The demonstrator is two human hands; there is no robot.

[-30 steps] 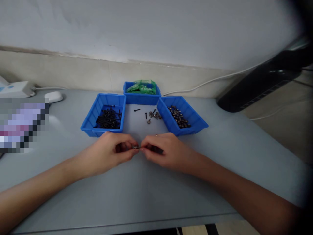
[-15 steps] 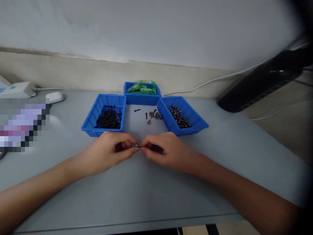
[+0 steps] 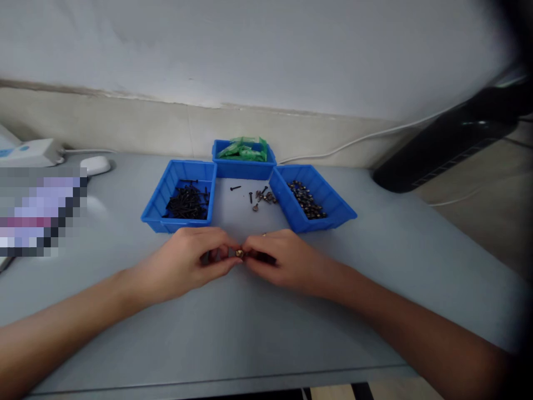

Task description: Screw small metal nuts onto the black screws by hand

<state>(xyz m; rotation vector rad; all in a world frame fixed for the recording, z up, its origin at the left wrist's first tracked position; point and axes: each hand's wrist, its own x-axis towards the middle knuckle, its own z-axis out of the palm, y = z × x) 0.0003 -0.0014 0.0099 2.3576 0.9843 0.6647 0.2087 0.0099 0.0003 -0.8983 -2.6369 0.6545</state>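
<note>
With the left hand [image 3: 191, 258] pinching a small brass-toned fastener [image 3: 239, 253], keep it steady beside the right hand [image 3: 287, 258], whose grip I cannot tell.

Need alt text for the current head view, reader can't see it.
A person's left hand and right hand pinch a small metal piece between them, above a gray table. Beyond stand three blue bins: black screws left, green plastic packets center, small metal parts right, with loose pieces between.

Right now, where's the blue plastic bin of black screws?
Head view: the screw bin stands left of centre on the grey table, beyond the left hand, near the blue bin of green packets.
</note>
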